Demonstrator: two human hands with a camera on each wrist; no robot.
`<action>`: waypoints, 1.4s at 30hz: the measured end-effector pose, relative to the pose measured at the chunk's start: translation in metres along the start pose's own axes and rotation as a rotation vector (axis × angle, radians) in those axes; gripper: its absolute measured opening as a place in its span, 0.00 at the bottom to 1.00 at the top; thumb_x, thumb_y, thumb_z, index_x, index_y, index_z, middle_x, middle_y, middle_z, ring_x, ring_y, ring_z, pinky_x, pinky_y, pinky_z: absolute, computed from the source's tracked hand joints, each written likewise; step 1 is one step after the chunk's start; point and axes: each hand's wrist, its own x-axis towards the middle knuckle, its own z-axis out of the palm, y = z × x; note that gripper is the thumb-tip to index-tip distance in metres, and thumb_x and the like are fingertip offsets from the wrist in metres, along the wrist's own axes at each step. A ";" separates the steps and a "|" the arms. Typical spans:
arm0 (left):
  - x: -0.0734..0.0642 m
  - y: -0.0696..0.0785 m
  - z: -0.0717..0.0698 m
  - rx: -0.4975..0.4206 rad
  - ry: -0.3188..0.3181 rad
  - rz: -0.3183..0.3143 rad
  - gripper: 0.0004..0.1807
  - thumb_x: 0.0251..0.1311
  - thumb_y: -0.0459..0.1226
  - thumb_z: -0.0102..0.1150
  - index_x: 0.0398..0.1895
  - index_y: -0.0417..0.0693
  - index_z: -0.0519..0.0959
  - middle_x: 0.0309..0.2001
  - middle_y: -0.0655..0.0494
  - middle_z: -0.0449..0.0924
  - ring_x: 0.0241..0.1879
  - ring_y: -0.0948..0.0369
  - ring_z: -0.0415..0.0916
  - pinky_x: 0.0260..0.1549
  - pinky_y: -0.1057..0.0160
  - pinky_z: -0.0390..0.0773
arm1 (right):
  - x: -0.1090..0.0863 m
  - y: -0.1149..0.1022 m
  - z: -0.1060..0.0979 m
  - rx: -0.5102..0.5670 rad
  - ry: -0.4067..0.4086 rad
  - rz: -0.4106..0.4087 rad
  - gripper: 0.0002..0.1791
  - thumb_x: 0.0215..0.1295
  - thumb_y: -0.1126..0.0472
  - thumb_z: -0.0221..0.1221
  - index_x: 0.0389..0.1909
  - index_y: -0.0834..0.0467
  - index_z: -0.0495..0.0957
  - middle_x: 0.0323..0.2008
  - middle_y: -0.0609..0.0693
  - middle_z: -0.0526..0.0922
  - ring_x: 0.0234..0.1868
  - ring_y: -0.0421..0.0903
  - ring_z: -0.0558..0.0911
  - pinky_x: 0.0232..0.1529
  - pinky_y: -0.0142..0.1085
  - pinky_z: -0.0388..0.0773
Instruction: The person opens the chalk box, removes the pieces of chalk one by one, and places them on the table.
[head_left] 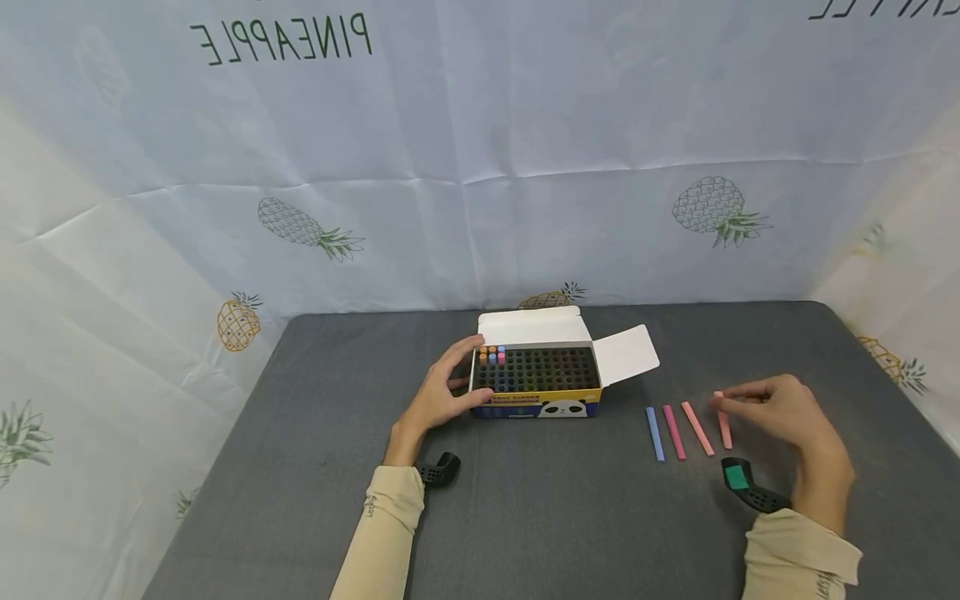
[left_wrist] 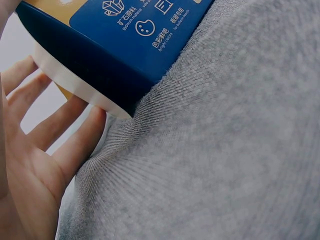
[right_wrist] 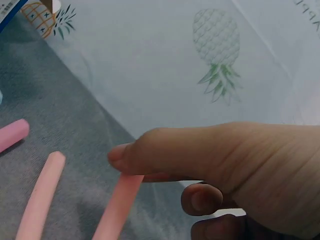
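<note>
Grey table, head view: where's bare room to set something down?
Free: front middle of the grey table, between the sleeves, in front of the chalk box; also from the left hand out to the table's left edge. Crowded: right of the box, where the right hand pinches one of four chalk sticks.

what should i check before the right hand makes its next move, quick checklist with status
1. Box open: ok, back flap and right flap both folded out.
2. Box steadied: ok, left hand holds its left end.
3. Free holes in the black holder: ok, most look unfilled; sticks show only at the back left.
4. Grip on the rightmost pink stick: ok, right hand pinches its far end.
5. That stick lifted off the table: cannot tell.
6. Clearance from the neighbouring pink stick: ok, a gap shows.
</note>
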 end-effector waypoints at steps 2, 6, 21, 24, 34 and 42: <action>0.000 0.010 -0.001 -0.009 -0.006 -0.013 0.42 0.61 0.32 0.68 0.78 0.42 0.62 0.79 0.41 0.58 0.74 0.36 0.63 0.59 0.33 0.78 | 0.001 0.001 0.003 0.000 0.019 0.004 0.26 0.70 0.49 0.64 0.51 0.70 0.85 0.45 0.67 0.89 0.44 0.56 0.85 0.40 0.52 0.85; 0.000 0.014 -0.001 -0.011 -0.008 -0.024 0.41 0.61 0.31 0.67 0.78 0.41 0.62 0.79 0.40 0.58 0.73 0.35 0.63 0.59 0.33 0.78 | 0.005 0.004 0.008 0.009 0.035 0.021 0.27 0.69 0.48 0.65 0.53 0.69 0.85 0.45 0.66 0.89 0.39 0.41 0.82 0.35 0.37 0.80; 0.001 0.019 -0.002 0.001 -0.009 -0.010 0.40 0.61 0.30 0.67 0.77 0.38 0.62 0.78 0.38 0.58 0.73 0.35 0.64 0.58 0.33 0.78 | 0.014 0.009 0.027 0.009 0.060 0.075 0.31 0.68 0.46 0.65 0.54 0.71 0.82 0.50 0.73 0.85 0.49 0.67 0.83 0.44 0.57 0.82; 0.000 0.020 -0.002 0.006 -0.009 -0.011 0.40 0.61 0.30 0.66 0.77 0.39 0.62 0.78 0.38 0.58 0.73 0.35 0.63 0.58 0.33 0.78 | 0.014 0.010 0.029 0.006 0.066 0.076 0.30 0.68 0.47 0.65 0.54 0.71 0.82 0.37 0.65 0.87 0.39 0.54 0.80 0.37 0.43 0.78; -0.001 0.017 -0.002 0.004 -0.007 -0.008 0.40 0.62 0.31 0.67 0.77 0.39 0.63 0.78 0.39 0.58 0.74 0.35 0.63 0.59 0.33 0.78 | 0.012 0.009 0.034 0.048 0.059 0.073 0.31 0.67 0.49 0.66 0.56 0.72 0.80 0.18 0.44 0.68 0.24 0.39 0.65 0.25 0.34 0.60; 0.000 0.014 0.000 0.001 -0.009 -0.012 0.41 0.61 0.30 0.67 0.77 0.39 0.62 0.78 0.39 0.58 0.73 0.35 0.63 0.59 0.33 0.78 | 0.012 0.009 0.035 0.050 0.089 0.042 0.29 0.67 0.51 0.66 0.55 0.73 0.81 0.17 0.43 0.68 0.21 0.37 0.64 0.23 0.33 0.58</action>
